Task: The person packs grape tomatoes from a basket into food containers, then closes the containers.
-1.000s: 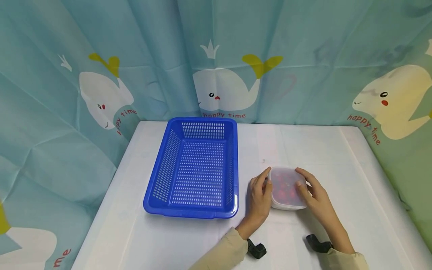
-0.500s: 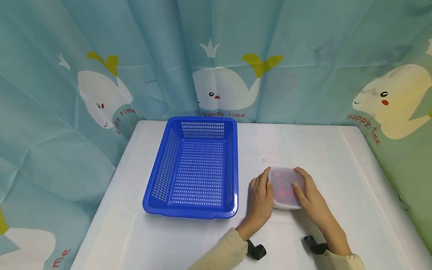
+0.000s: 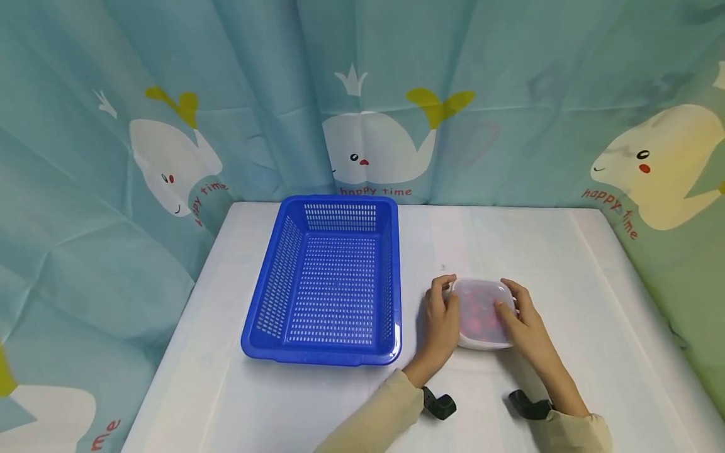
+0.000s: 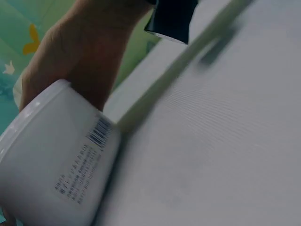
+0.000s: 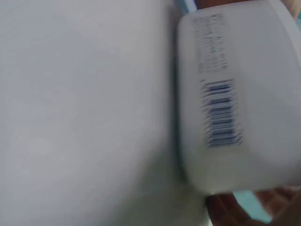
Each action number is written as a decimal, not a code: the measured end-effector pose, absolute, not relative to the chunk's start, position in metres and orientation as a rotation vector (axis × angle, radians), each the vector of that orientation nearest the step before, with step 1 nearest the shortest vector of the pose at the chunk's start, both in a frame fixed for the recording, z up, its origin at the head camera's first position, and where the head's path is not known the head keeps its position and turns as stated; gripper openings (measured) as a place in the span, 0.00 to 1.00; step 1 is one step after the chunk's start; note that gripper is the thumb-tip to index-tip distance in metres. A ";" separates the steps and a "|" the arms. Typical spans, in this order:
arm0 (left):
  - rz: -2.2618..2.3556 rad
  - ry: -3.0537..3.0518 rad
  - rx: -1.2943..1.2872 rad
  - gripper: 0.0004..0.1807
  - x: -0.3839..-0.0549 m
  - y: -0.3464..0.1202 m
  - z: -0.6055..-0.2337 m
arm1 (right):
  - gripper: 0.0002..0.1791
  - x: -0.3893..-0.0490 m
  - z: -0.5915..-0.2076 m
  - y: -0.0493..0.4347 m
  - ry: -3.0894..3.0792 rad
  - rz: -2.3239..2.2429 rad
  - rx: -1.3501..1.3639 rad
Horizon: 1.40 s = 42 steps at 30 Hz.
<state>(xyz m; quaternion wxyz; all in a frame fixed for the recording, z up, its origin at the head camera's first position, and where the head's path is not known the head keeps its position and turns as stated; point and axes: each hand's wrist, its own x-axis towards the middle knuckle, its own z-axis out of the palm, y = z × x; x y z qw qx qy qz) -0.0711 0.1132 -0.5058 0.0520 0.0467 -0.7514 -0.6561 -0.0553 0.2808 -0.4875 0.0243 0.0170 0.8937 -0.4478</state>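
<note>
A white plastic food container with a translucent lid sits at the right of the table. Reddish round pieces show blurred through the lid. My left hand holds the container's left side, its fingertips at the far left corner. On the opposite side my right hand grips it, thumb over the lid's right part and fingers round the far right corner. Printed text and a barcode run along its near wall in the left wrist view. Most of the left hand's fingers are hidden behind the container in that view.
A blue perforated plastic basket stands on the white table, left of the hands, with nothing in it. A whale-print curtain hangs round the table's back and sides. Black wrist cameras are worn below both hands.
My right hand has shifted slightly left and then back right. The left hand's upper fingers are now more bent at the container's corner, and its wrist has moved a little right.
</note>
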 end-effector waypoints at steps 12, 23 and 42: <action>-2.016 -2.268 0.150 0.06 -0.101 0.128 -0.502 | 0.32 -0.088 -0.482 0.273 2.506 -1.572 0.525; -2.102 -2.225 0.158 0.05 -0.103 0.127 -0.504 | 0.30 -0.088 -0.485 0.268 2.574 -1.565 0.641; -1.968 -2.300 0.070 0.05 -0.100 0.123 -0.506 | 0.30 -0.079 -0.493 0.267 2.731 -1.618 0.696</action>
